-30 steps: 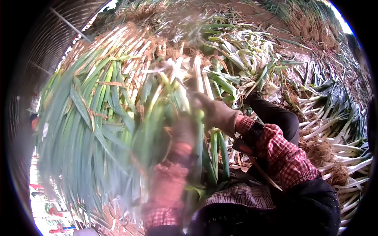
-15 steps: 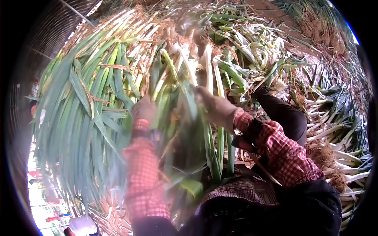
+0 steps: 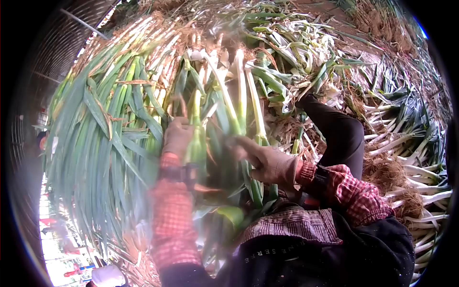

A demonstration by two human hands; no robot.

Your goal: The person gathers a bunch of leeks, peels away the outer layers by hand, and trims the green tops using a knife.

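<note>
My gloved left hand (image 3: 178, 136) is closed, its fingers curled at the side of a thick pale-green stalk of a green onion (image 3: 196, 115). My gloved right hand (image 3: 267, 161) reaches across from the right, fingers pinched together and blurred at the tips, over the leafy part of another green onion (image 3: 227, 103). What exactly lies between those fingertips is hard to make out. Two more white stalks stand beside it, roots toward the far side and leaves toward my lap.
A large heap of green onions (image 3: 110, 105) lies on the left. Stripped leaves (image 3: 306, 52) are piled at the back right. Cleaned white-stemmed onions (image 3: 416, 186) with roots lie at the right, beyond my dark-trousered knee (image 3: 342, 136). A ridged curved wall (image 3: 57, 43) stands at far left.
My right hand has come down toward my body along the stalks. My left hand stays in about the same place, with a pale-green stalk now clearer beside it. The view has shifted slightly.
</note>
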